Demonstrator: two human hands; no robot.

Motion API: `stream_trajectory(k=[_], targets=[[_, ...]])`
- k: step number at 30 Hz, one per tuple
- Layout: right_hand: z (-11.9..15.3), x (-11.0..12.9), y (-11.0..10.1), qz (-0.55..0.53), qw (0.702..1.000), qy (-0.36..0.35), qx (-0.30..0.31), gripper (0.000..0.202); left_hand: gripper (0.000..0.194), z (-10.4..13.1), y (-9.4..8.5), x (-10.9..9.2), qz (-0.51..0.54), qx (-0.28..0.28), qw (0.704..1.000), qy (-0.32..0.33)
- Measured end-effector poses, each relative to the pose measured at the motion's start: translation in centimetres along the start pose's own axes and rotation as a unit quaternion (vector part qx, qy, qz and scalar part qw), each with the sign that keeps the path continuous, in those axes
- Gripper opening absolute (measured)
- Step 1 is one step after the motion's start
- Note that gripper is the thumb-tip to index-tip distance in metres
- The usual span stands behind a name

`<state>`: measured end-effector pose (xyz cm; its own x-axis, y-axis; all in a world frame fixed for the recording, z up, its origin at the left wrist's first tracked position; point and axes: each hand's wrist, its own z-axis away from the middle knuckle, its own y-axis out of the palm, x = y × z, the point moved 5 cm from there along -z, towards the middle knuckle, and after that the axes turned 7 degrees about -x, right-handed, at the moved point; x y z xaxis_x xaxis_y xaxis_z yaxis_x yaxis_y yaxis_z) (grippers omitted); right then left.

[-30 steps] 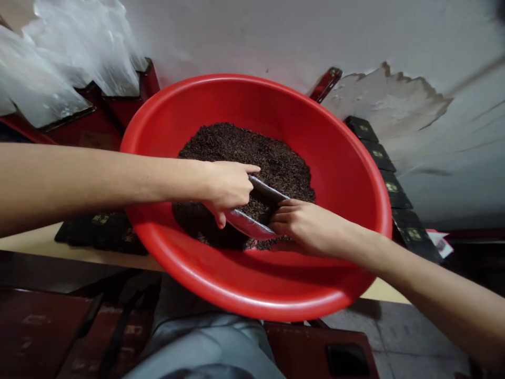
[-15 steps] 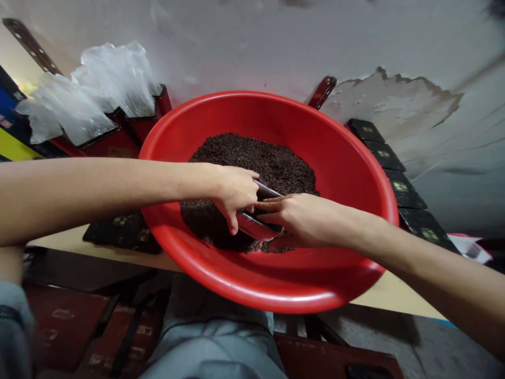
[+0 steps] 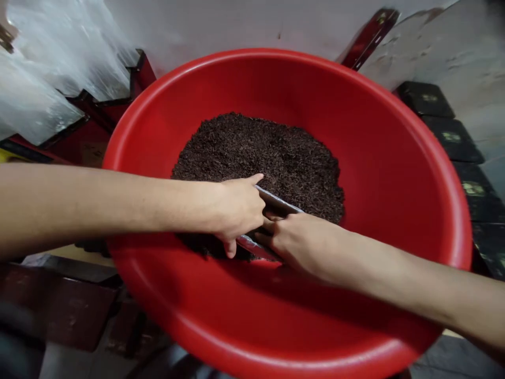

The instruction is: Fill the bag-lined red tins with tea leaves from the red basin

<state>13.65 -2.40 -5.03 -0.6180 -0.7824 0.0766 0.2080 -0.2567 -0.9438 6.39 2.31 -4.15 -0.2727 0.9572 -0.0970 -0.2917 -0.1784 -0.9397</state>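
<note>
**Red basin crowds a pale tabletop**

A pale tabletop (image 3: 65,251) shows only as a thin strip at the lower left, beneath the rim of a large red plastic basin (image 3: 394,173) that covers most of it. Dark flat packets with gold marks (image 3: 453,138) lie in a row along the right side, running back toward the wall. Another dark packet (image 3: 92,246) sits at the left, just beside the basin's edge.

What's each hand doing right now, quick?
Left hand: closed on the metal scoop in the red basin.
Right hand: fingers curled at the scoop, over the tea leaves; grip cannot be told.
</note>
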Motion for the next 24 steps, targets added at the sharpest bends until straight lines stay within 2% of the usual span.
stream_trajectory(k=[3, 6, 9, 13, 17, 21, 23, 24], targets=[[-0.8, 0.3, -0.4, -0.006, 0.994, 0.000, 0.111, 0.026, 0.029, -0.1, 0.7, 0.0, -0.005, 0.021, 1.000, -0.004], [-1.4, 0.6, -0.7, -0.017, 0.991, 0.004, 0.131, 0.036, 0.021, -0.2, 1.2, 0.1, 0.044, -0.023, 0.999, -0.009], [-1.5, 0.7, -0.3, -0.015, 0.996, 0.016, 0.089, 0.046, 0.018, -0.3, 1.7, -0.2, 0.055, -0.042, 0.998, -0.008], [-0.1, 0.5, -0.5, -0.040, 0.999, 0.024, 0.005, 0.047, 0.024, 0.3, 1.0, -0.9, 0.016, -0.009, 0.999, -0.035], [2.3, -0.4, -3.1, -0.127, 0.988, 0.039, -0.081, 0.034, 0.034, 2.1, -1.5, 0.0, 0.096, -0.026, 0.992, -0.073], [4.6, -1.7, -6.9, -0.140, 0.965, 0.056, -0.215, 0.019, 0.014, 3.1, -3.8, 2.1, 0.186, -0.073, 0.976, -0.088], [5.0, -2.2, -8.3, -0.144, 0.950, 0.052, -0.272, 0.020, 0.017, 2.8, -4.7, 2.9, 0.217, -0.115, 0.965, -0.095], [5.0, -2.4, -8.5, -0.152, 0.947, 0.047, -0.281, 0.021, 0.018, 2.6, -5.0, 3.1, 0.227, -0.129, 0.961, -0.094]])
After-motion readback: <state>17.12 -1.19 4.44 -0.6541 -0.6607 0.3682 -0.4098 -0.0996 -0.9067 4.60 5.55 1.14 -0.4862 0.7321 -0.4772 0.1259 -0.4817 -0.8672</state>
